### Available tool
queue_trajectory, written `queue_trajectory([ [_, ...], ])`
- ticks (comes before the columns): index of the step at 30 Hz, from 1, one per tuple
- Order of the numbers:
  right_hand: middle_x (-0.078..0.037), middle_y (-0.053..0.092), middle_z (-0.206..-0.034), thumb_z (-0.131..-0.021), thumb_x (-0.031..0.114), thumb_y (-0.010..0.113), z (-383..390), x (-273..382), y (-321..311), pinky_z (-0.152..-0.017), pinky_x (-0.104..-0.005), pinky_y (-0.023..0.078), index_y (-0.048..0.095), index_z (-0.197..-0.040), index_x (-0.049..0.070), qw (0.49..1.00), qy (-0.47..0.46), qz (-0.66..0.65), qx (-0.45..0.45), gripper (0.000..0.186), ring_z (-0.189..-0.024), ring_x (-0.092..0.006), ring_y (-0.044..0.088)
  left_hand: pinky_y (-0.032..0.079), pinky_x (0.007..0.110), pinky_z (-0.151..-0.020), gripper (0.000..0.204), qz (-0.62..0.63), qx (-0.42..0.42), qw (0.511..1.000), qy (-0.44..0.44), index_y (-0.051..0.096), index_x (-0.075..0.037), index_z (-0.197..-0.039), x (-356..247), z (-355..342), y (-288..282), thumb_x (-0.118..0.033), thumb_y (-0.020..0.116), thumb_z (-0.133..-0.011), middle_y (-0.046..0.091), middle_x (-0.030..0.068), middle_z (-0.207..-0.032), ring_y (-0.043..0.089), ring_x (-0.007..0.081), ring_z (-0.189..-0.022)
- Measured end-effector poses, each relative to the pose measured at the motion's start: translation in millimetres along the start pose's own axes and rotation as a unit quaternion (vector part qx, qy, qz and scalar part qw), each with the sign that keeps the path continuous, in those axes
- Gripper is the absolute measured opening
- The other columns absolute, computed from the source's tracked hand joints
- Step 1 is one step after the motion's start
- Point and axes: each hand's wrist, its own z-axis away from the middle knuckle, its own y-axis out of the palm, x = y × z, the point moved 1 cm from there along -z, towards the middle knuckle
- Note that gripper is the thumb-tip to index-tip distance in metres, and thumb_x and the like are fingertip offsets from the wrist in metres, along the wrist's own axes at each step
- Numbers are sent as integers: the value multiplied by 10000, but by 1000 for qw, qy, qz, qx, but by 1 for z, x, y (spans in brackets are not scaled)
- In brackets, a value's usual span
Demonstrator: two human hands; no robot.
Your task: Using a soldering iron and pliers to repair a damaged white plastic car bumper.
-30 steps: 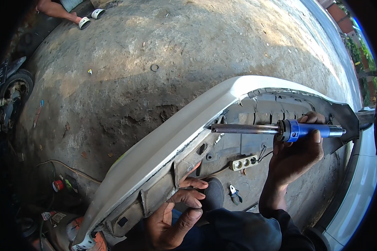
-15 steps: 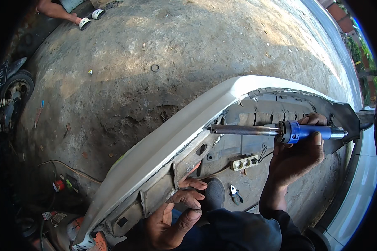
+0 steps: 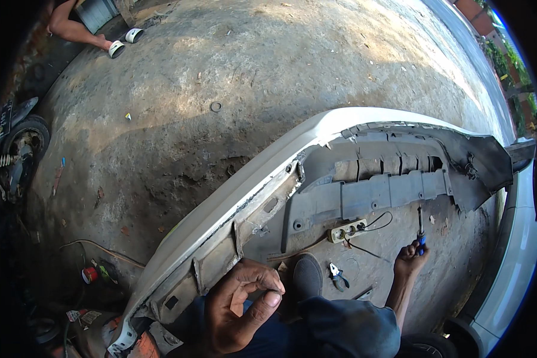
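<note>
Within right-hand fingers (image 3: 407,251), blue-handled soldering iron (image 3: 422,239)

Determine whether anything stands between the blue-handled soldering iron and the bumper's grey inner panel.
Nothing visible does. The soldering iron in the right hand points toward the grey panel; the power strip lies to the left.

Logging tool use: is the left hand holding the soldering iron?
No, the right hand holds the soldering iron by its blue handle.

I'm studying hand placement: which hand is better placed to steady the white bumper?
Probably the left hand: it sits close beside the white bumper, with no tool visible; the right hand grips a blue-handled tool, farther off.
</note>
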Motion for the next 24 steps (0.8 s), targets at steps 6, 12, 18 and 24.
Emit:
queue_trajectory([
  [6, -27, 680, -785, -962, 335, 456, -86, -60, -200, -458, -212, 455, 619, -887, 75, 969, 109, -59, -213, 316, -543, -101, 564, 519, 317, -782, 119, 100, 35, 994, 0, 571, 10, -1052, -1, -7, 7, 15, 589, -935, 523, 125, -1064, 590, 167, -873],
  [12, -2, 756, -962, -970, 434, 422, -136, -89, -291, -427, -234, 462, 675, -999, 109, 940, 122, -75, -309, 413, -554, -106, 610, 497, 317, -702, 155, 156, -29, 987, -31, 581, -22, -1076, 11, -7, 16, 0, 611, -925, 554, 78, -1005, 554, 130, -812],
  [18, -22, 608, -811, -960, 349, 571, -49, -75, -126, -539, -242, 450, 619, -1040, 90, 976, 206, 68, -27, 275, -635, -127, 552, 436, 313, -680, 123, 125, -77, 988, -42, 558, -70, -1067, 7, -8, 23, -76, 587, -948, 511, 19, -916, 479, 103, -758],
  [24, -83, 659, -1007, -833, 41, 752, 182, -19, 186, -717, -284, 520, 681, -1047, 5, 691, -97, 301, 650, 229, -794, -133, 633, 423, 243, -620, 120, 141, -45, 989, -7, 622, -43, -1060, 16, -14, 23, -53, 638, -942, 585, 32, -926, 500, 73, -731],
])
